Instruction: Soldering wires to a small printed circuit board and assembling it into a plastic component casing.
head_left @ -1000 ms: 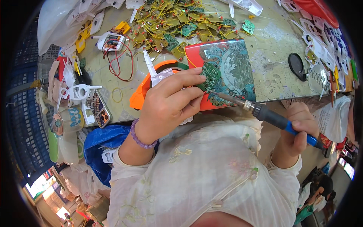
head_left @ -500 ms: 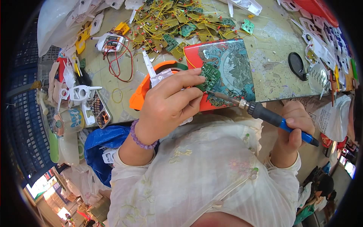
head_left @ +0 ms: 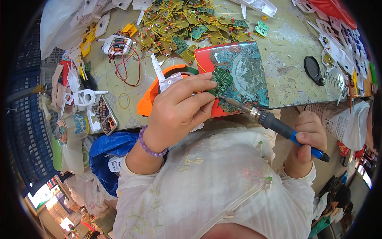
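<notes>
My left hand (head_left: 179, 113) pinches a small green circuit board (head_left: 221, 79) over a red and teal tin lid (head_left: 242, 71) on the table. A white plastic part (head_left: 167, 83) also sits under that hand's fingers. My right hand (head_left: 308, 137) grips the blue and black handle of a soldering iron (head_left: 278, 125). The iron's metal tip touches the lower edge of the green board. A purple bead bracelet circles my left wrist.
A heap of green boards with yellow wires (head_left: 187, 24) lies at the table's far side. An orange tape dispenser (head_left: 149, 97) sits by my left hand. White plastic housings (head_left: 338, 36) crowd the right edge, a blue bag (head_left: 109, 151) hangs at the left.
The right hand and soldering iron shifted slightly left and up, keeping the tip at the board. The left hand holds steady.
</notes>
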{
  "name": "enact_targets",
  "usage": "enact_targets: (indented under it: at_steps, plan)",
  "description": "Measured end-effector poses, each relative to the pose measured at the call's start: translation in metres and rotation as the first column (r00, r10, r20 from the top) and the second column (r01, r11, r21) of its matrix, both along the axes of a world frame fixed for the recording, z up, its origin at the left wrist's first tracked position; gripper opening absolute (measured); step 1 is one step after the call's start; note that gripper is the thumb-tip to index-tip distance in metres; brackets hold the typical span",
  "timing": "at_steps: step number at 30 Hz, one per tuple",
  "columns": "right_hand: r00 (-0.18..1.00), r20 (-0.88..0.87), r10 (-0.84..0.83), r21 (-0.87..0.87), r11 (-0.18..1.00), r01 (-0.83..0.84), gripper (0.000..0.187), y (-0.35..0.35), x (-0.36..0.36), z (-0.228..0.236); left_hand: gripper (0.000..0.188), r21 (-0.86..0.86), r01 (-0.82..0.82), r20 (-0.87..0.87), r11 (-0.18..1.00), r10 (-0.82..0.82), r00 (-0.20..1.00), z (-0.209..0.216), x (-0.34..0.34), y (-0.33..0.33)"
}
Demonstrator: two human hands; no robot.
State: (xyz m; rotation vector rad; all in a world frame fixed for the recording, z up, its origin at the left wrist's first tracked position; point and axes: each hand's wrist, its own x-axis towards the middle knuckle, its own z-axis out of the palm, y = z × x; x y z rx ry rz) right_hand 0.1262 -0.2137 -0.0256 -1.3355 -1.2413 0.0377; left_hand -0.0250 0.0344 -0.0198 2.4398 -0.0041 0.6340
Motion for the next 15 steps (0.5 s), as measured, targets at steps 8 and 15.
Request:
enact_targets:
  at_steps: [8,15]
  plan:
    - [1.000,-0.002,-0.024,0.045,0.999,0.024,0.027,-0.004,-0.001,-0.009,0.016,0.017,-0.008,0.009,1.000,0.008,1.000,0.001,0.000,-0.001]
    - [0.972,-0.094,-0.214,0.161,0.960,0.228,0.027,-0.016,-0.002,-0.012,0.016,0.078,0.018,0.054,0.997,-0.023,0.998,0.001,0.003,0.001]
